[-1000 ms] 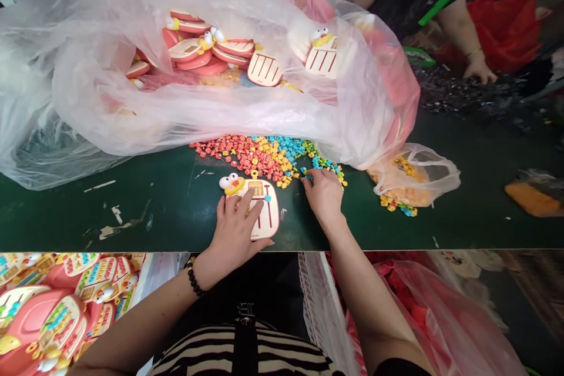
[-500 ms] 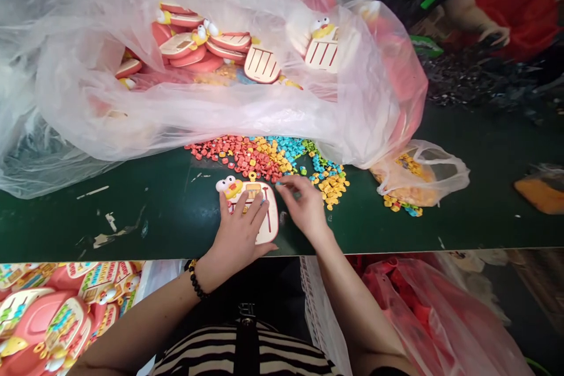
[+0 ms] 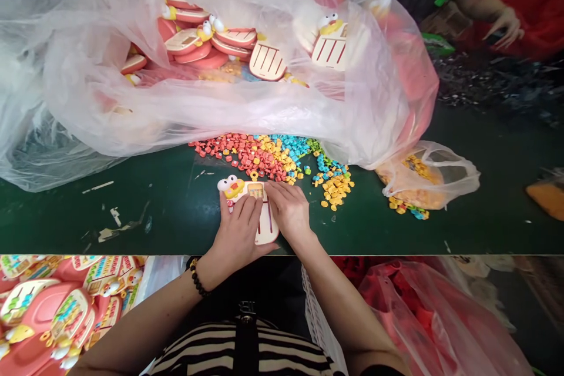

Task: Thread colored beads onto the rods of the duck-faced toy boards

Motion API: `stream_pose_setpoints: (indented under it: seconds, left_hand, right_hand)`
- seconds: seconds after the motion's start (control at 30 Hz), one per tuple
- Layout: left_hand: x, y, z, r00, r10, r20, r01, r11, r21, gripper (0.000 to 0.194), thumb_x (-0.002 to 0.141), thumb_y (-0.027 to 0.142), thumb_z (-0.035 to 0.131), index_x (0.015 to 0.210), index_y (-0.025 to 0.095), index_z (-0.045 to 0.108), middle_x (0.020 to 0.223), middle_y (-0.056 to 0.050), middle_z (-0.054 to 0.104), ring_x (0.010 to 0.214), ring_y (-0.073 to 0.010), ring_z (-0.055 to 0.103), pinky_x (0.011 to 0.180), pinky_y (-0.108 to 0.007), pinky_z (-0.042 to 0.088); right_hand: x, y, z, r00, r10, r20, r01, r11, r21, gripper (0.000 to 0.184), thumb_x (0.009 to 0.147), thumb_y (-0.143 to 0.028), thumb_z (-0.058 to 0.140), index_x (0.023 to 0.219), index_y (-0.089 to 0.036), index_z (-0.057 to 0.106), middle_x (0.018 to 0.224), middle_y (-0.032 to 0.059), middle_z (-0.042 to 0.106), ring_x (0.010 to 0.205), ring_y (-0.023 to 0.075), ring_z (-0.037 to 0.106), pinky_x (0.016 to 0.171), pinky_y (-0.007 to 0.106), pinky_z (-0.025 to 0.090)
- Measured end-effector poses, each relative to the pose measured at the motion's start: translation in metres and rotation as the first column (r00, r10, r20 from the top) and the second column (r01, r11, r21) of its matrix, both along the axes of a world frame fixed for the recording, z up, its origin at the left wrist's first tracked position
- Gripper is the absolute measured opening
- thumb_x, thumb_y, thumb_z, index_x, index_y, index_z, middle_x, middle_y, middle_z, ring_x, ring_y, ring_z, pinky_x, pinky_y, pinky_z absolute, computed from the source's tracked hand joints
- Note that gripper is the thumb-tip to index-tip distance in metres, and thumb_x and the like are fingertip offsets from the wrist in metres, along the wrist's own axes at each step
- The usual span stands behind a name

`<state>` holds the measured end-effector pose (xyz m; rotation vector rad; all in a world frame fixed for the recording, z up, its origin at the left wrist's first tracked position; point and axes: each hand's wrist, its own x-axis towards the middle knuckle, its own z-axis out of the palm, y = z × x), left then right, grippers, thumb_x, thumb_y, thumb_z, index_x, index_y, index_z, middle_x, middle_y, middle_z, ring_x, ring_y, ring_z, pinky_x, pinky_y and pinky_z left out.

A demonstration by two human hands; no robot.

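A cream and red toy board [image 3: 267, 236] with long slots and a duck-like head with big white eyes [image 3: 231, 185] lies on the green table near its front edge. My left hand [image 3: 238, 229] holds it, fingers across its face and thumb along the lower edge. At the board's upper right, my right hand [image 3: 291, 211] has its fingers pressed together against the slotted face; whatever is at the fingertips is hidden. Just beyond the board spreads a pile of small plastic pieces, with red ones [image 3: 247, 154], blue ones [image 3: 293, 145] and yellow ones [image 3: 337, 191].
Behind the pile, a large clear plastic bag [image 3: 247, 108] holds several more slotted boards [image 3: 268, 60]. A small bag of yellow pieces [image 3: 418, 179] sits to the right. Finished-looking colourful toys [image 3: 48, 311] fill the lower left. Across the table is another person's hand [image 3: 506, 26].
My right hand has moved left, from beside the board with a tiny bluish piece in a pinch, onto the board's upper right. My left fingers have drawn closer together. The view has shifted slightly.
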<state>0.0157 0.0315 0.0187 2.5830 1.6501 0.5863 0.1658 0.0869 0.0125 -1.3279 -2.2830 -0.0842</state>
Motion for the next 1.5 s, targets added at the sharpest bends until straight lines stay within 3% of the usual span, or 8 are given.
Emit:
stream_pose_setpoints:
  seconds: [0.23,0.4,0.63,0.9,1.0,1.1,1.27,1.5]
  left_hand:
    - [-0.002,-0.003,-0.003,0.996,-0.031,0.09,0.031,1.0,-0.003,0.077,0.072,0.055,0.069,0.133,0.012,0.047,0.129,-0.016,0.057,0.118,-0.0356,0.048,0.112,-0.069,0.008]
    - [-0.007,-0.008,-0.009,0.981,-0.108,0.161,0.1,0.993,0.058,0.046,0.08,0.047,0.065,0.117,0.02,0.057,0.111,-0.009,0.066,0.112,-0.0294,0.055,0.114,-0.065,0.014]
    - [-0.016,-0.009,-0.02,0.957,-0.18,0.228,0.13,0.967,0.218,0.069,0.083,0.044,0.062,0.136,0.012,0.032,0.117,-0.016,0.058,0.115,-0.0281,0.054,0.112,-0.061,0.026]
    - [-0.016,-0.008,-0.019,0.955,-0.194,0.224,0.155,0.971,0.18,0.074,0.083,0.041,0.06,0.142,0.012,0.026,0.119,-0.015,0.059,0.114,-0.0278,0.054,0.113,-0.059,0.027]
    - [-0.018,-0.01,-0.016,0.963,-0.186,0.195,0.161,0.978,0.134,0.08,0.079,0.053,0.063,0.14,0.011,0.032,0.122,-0.017,0.058,0.117,-0.0304,0.053,0.114,-0.061,0.023]
    - [-0.018,-0.011,-0.01,0.982,-0.15,0.117,0.145,0.988,0.054,0.091,0.071,0.065,0.065,0.139,0.011,0.038,0.137,-0.021,0.05,0.131,-0.0371,0.041,0.113,-0.067,0.013]
    - [-0.011,-0.007,-0.009,0.987,-0.121,0.107,0.118,0.992,0.039,0.068,0.076,0.061,0.064,0.124,0.014,0.055,0.129,-0.017,0.058,0.127,-0.0344,0.047,0.114,-0.065,0.011]
    - [-0.006,-0.01,-0.01,0.988,-0.042,0.15,0.038,0.999,0.026,0.058,0.074,0.058,0.067,0.113,0.016,0.06,0.118,-0.016,0.062,0.119,-0.0325,0.053,0.114,-0.062,0.017]
  right_hand:
    - [-0.002,-0.01,0.002,0.997,-0.063,0.04,0.067,0.992,-0.109,0.031,0.094,-0.018,0.046,0.116,-0.02,0.067,0.118,0.007,0.069,0.116,0.0241,0.059,0.088,0.036,0.047]
    - [-0.005,-0.03,-0.001,0.992,-0.122,0.01,0.122,0.984,-0.128,0.035,0.094,-0.019,0.044,0.124,-0.022,0.062,0.124,0.0077,0.066,0.124,0.0263,0.054,0.09,0.038,0.047]
    - [-0.005,-0.052,-0.001,0.996,-0.09,-0.025,0.089,0.994,-0.067,0.033,0.093,-0.017,0.045,0.121,-0.018,0.063,0.122,0.0089,0.067,0.129,0.0272,0.05,0.092,0.04,0.048]
    - [-0.012,-0.058,0.002,0.998,0.066,-0.019,-0.066,0.998,0.0,0.028,0.09,-0.014,0.049,0.108,-0.017,0.069,0.108,0.0106,0.073,0.114,0.0239,0.062,0.092,0.039,0.05]
    - [0.006,-0.044,0.015,0.99,0.002,-0.142,-0.005,1.0,-0.022,0.026,0.09,-0.017,0.049,0.102,-0.021,0.071,0.103,0.0066,0.074,0.107,0.0219,0.065,0.091,0.038,0.051]
    - [0.04,-0.006,0.028,0.951,-0.237,-0.198,0.244,0.97,0.013,0.028,0.091,-0.022,0.046,0.101,-0.021,0.072,0.101,0.0074,0.074,0.096,0.023,0.068,0.088,0.041,0.051]
    - [0.077,0.058,0.031,0.923,-0.384,0.014,0.38,0.907,-0.181,0.022,0.084,-0.026,0.058,0.098,-0.021,0.074,0.091,0.0077,0.076,0.088,0.0263,0.067,0.076,0.038,0.052]
    - [0.053,0.083,0.039,0.877,-0.355,0.323,0.459,0.818,-0.347,0.017,0.081,-0.027,0.062,0.09,-0.02,0.074,0.086,0.0088,0.075,0.079,0.0255,0.068,0.064,0.032,0.047]
